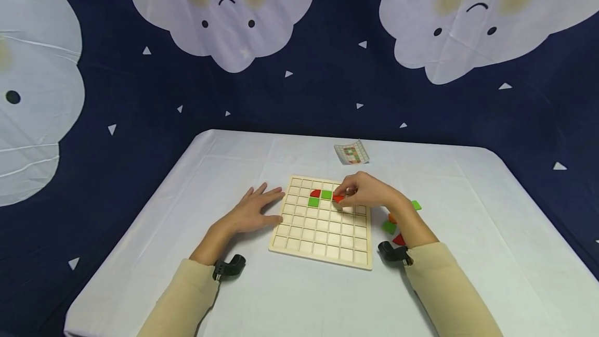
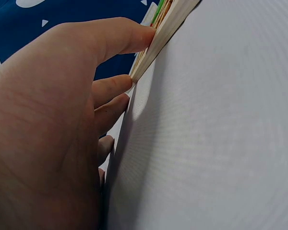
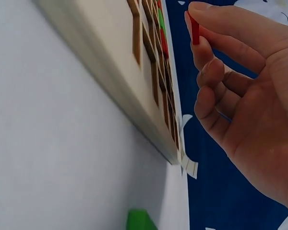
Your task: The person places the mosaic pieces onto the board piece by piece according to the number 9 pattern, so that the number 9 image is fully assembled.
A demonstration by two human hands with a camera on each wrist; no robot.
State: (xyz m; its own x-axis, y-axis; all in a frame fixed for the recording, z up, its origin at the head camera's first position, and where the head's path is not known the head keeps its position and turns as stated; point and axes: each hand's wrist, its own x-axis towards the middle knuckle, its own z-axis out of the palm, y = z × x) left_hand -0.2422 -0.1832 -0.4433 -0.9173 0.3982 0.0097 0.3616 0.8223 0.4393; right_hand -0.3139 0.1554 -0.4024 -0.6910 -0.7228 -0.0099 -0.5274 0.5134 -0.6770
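Note:
A pale wooden grid board (image 1: 309, 246) lies on the table, with a red tile (image 1: 315, 193) and two green tiles, one green tile (image 1: 326, 194) beside the red and one below. My right hand (image 1: 367, 190) is above the board's upper right part. Its thumb and index finger pinch a thin red tile (image 3: 195, 31), seen edge-on in the right wrist view. Red also shows at those fingertips in the head view; whether it is the pinched tile I cannot tell. My left hand (image 1: 250, 212), fingers spread, touches the board's left edge with thumb and fingertips.
Right of the board, partly behind my right forearm, lie several loose tiles: a green tile (image 1: 416, 205), an orange piece (image 1: 392, 218), another green and a red. A curled pattern card (image 1: 352, 153) lies beyond the board on the white-covered table (image 1: 262, 295).

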